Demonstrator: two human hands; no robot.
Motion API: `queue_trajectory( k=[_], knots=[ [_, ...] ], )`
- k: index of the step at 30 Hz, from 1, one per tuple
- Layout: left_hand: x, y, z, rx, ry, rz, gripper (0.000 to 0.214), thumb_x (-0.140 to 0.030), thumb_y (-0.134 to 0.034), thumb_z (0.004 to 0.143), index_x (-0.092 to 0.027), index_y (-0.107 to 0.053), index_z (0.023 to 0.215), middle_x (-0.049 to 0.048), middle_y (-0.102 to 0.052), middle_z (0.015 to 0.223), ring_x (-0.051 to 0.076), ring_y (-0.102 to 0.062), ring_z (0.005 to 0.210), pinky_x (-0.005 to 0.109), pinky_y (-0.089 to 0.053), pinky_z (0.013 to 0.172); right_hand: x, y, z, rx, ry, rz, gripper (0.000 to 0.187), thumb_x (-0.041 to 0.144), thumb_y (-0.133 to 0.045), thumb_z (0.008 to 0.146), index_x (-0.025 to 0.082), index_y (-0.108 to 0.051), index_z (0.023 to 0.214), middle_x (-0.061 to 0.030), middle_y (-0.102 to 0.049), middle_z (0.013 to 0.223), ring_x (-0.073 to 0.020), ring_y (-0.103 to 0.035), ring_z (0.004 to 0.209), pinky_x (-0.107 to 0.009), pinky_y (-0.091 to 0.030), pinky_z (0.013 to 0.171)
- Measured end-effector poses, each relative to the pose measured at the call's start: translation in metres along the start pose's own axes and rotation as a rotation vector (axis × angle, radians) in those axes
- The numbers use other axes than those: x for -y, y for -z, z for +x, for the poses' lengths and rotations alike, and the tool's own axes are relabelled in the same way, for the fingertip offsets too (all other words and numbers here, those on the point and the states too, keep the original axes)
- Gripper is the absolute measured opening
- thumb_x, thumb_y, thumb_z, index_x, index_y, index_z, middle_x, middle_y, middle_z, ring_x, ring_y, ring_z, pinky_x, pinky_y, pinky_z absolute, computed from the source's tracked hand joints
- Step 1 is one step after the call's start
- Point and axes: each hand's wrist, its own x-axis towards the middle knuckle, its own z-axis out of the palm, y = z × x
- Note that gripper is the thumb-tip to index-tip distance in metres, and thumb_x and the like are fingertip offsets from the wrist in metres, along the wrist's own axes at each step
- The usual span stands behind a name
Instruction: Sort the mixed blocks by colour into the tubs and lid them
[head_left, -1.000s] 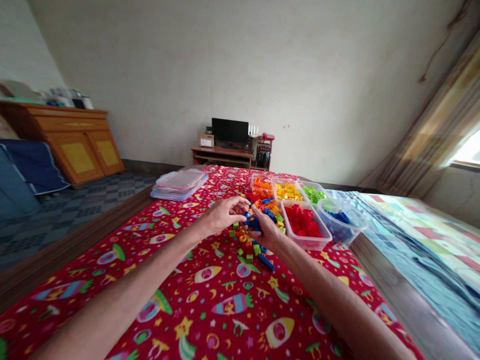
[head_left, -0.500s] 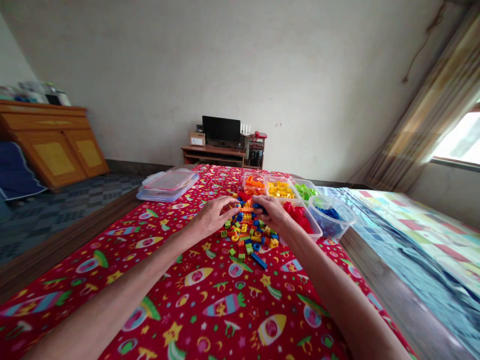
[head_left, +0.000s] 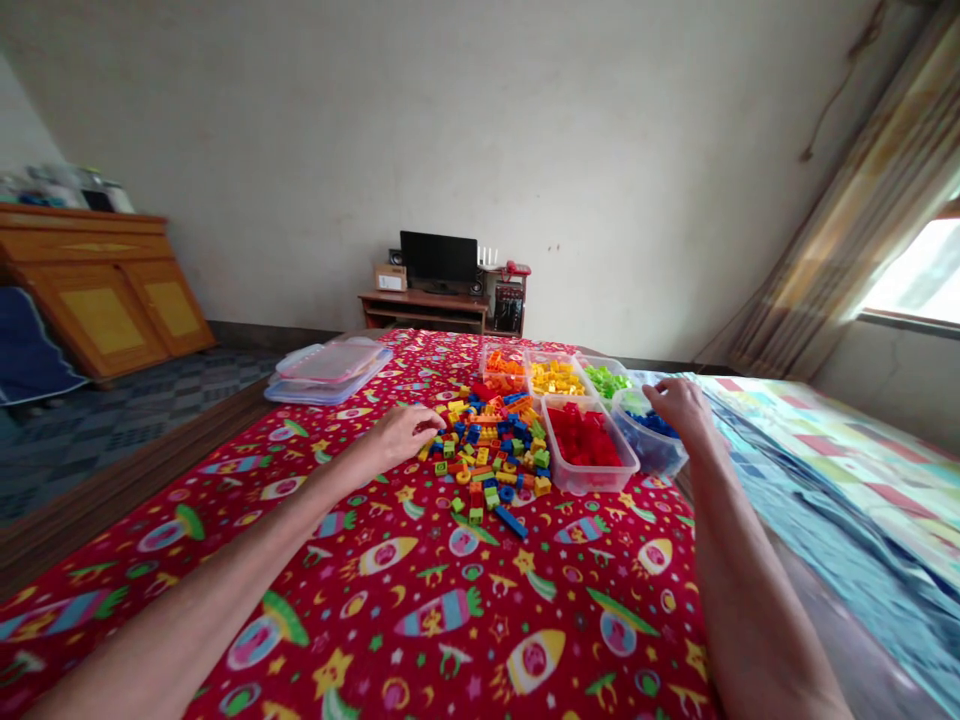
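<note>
One left hand (head_left: 411,434) gapes loosely; I'd centre the right hand (head_left: 681,402), grip unclear, over the round clear plastic tub (head_left: 651,456).

This looks like a home: a patchwork-covered bed (head_left: 847,440) lies right of the cloth-covered counter (head_left: 360,580), a wooden cabinet (head_left: 112,295) left, a computer monitor (head_left: 439,262) beyond.

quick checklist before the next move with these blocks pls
1. Right hand at the round tub of blue blocks: ok.
2. Right hand empty: cannot tell, fingers curled.
3. Left hand beside the mixed pile: ok.
4. Pile a single colour: not ok, several colours lie jumbled.
5. Tub and red bin uncovered: ok, stacked lids lie apart, to the left.
6. Red bin showing only red blocks: ok.
</note>
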Motion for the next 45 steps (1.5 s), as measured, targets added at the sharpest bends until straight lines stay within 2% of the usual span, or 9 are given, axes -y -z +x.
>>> queue_trajectory(
  k=[4, 10, 15, 21, 25, 29, 37, 42, 45],
  knots=[
    [0.009, -0.01, 0.0, 0.001, -0.038, 0.057, 0.021, -0.018, -0.05, 0.076, -0.018, -0.07, 0.081, 0.0047, -0.07, 0.085, 0.018, -0.064, 0.078, 0.026, -0.048, 0.076, 0.01, 0.0, 0.0, -0.038, 0.029, 0.005, 0.031, 0.034, -0.046, 0.084, 0.014, -0.07, 0.087, -0.016, -0.068, 0.085, -0.0244, -0.058, 0.08, -0.033, -0.038, 0.067],
    [0.022, -0.021, 0.0, 0.02, -0.123, 0.126, 0.015, -0.017, -0.054, 0.078, -0.018, -0.069, 0.078, 0.0041, -0.066, 0.082, 0.016, -0.061, 0.077, 0.025, -0.045, 0.073, 0.062, 0.011, -0.012, -0.102, 0.165, 0.044, 0.032, 0.031, -0.04, 0.087, 0.017, -0.069, 0.082, -0.0117, -0.067, 0.081, -0.0191, -0.057, 0.071, -0.028, -0.035, 0.062],
    [0.016, -0.016, -0.004, 0.077, -0.143, 0.127, 0.013, -0.019, -0.055, 0.078, -0.018, -0.068, 0.075, 0.0028, -0.062, 0.08, 0.016, -0.059, 0.076, 0.025, -0.044, 0.071, 0.115, 0.01, -0.045, 0.024, 0.388, 0.043, 0.031, 0.027, -0.039, 0.09, 0.016, -0.068, 0.084, -0.009, -0.067, 0.077, -0.015, -0.056, 0.065, -0.025, -0.032, 0.059],
    [0.026, -0.025, -0.009, 0.087, -0.111, 0.131, 0.017, -0.017, -0.053, 0.079, -0.019, -0.068, 0.087, 0.0036, -0.062, 0.086, 0.016, -0.059, 0.078, 0.024, -0.044, 0.068, 0.16, -0.011, -0.087, 0.254, 0.592, -0.083, 0.034, 0.024, -0.034, 0.092, 0.015, -0.066, 0.087, -0.0109, -0.068, 0.077, -0.0164, -0.059, 0.064, -0.025, -0.034, 0.057],
    [0.026, -0.028, -0.013, 0.086, -0.134, 0.12, 0.019, -0.013, -0.052, 0.078, -0.019, -0.067, 0.089, 0.0042, -0.062, 0.088, 0.016, -0.059, 0.08, 0.024, -0.045, 0.071, 0.168, -0.028, -0.103, 0.377, 0.674, -0.107, 0.032, 0.022, -0.034, 0.091, 0.016, -0.066, 0.091, -0.0115, -0.069, 0.081, -0.0184, -0.063, 0.07, -0.025, -0.038, 0.06],
    [0.012, -0.021, -0.015, 0.071, -0.202, 0.158, 0.017, -0.013, -0.052, 0.08, -0.019, -0.067, 0.085, 0.004, -0.063, 0.086, 0.016, -0.058, 0.081, 0.024, -0.045, 0.074, 0.169, -0.042, -0.113, 0.424, 0.778, -0.06, 0.031, 0.02, -0.037, 0.09, 0.018, -0.067, 0.095, -0.0108, -0.07, 0.087, -0.0185, -0.064, 0.077, -0.025, -0.041, 0.065],
    [0.002, -0.009, -0.006, 0.038, -0.135, 0.224, 0.014, -0.021, -0.054, 0.082, -0.018, -0.068, 0.082, 0.0043, -0.062, 0.08, 0.018, -0.059, 0.075, 0.025, -0.043, 0.069, 0.19, -0.074, -0.11, 0.509, 0.873, 0.012, 0.03, 0.026, -0.042, 0.09, 0.027, -0.07, 0.102, -0.0077, -0.069, 0.098, -0.0182, -0.063, 0.088, -0.023, -0.043, 0.071],
    [0.008, -0.01, -0.006, 0.018, -0.114, 0.181, 0.017, -0.02, -0.051, 0.081, -0.019, -0.069, 0.082, 0.0048, -0.063, 0.081, 0.019, -0.06, 0.075, 0.026, -0.044, 0.068, 0.199, -0.071, -0.102, 0.562, 0.965, -0.002, 0.032, 0.015, -0.047, 0.086, 0.028, -0.071, 0.102, -0.006, -0.071, 0.096, -0.0169, -0.064, 0.087, -0.023, -0.044, 0.072],
    [0.006, -0.008, -0.005, 0.014, -0.105, 0.163, 0.018, -0.02, -0.052, 0.081, -0.019, -0.069, 0.082, 0.0051, -0.064, 0.082, 0.018, -0.06, 0.076, 0.026, -0.044, 0.069, 0.2, -0.066, -0.107, 0.562, 0.997, -0.028, 0.029, 0.019, -0.049, 0.086, 0.026, -0.07, 0.104, -0.0074, -0.071, 0.099, -0.0186, -0.064, 0.089, -0.024, -0.045, 0.071]
  ],
)
